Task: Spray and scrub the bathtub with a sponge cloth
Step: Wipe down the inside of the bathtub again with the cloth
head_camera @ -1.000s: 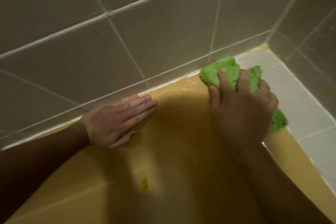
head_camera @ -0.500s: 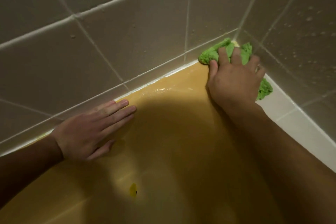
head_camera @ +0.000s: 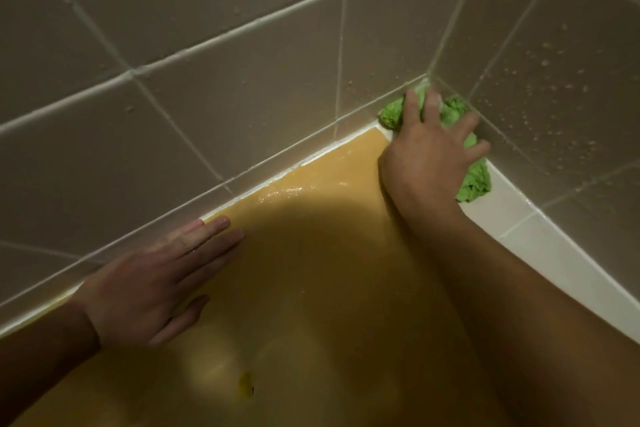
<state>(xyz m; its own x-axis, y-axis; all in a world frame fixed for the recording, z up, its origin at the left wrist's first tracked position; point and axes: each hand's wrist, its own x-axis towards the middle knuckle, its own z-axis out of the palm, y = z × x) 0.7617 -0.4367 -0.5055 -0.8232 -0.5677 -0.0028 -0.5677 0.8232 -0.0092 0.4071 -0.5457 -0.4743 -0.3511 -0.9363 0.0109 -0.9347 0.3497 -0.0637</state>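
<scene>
The yellow bathtub (head_camera: 311, 253) fills the lower part of the head view, its rim wet along the wall. A bright green sponge cloth (head_camera: 474, 180) is bunched into the far corner where the tub rim meets the two tiled walls. My right hand (head_camera: 429, 152) lies on top of the cloth with its fingers spread, pressing it into that corner; the thumb is hidden. My left hand (head_camera: 156, 284) rests flat on the tub's sloping side at the left, fingers straight and together, holding nothing.
Grey-brown wall tiles (head_camera: 242, 97) with white grout rise behind the tub, and the right wall (head_camera: 554, 87) is speckled with droplets. A white tiled ledge (head_camera: 540, 236) runs along the right. A small dark yellow mark (head_camera: 246, 386) sits low in the tub.
My right hand has pushed the green cloth along the rim and deeper into the corner, and its fingers have spread. My left hand stays flat on the tub side.
</scene>
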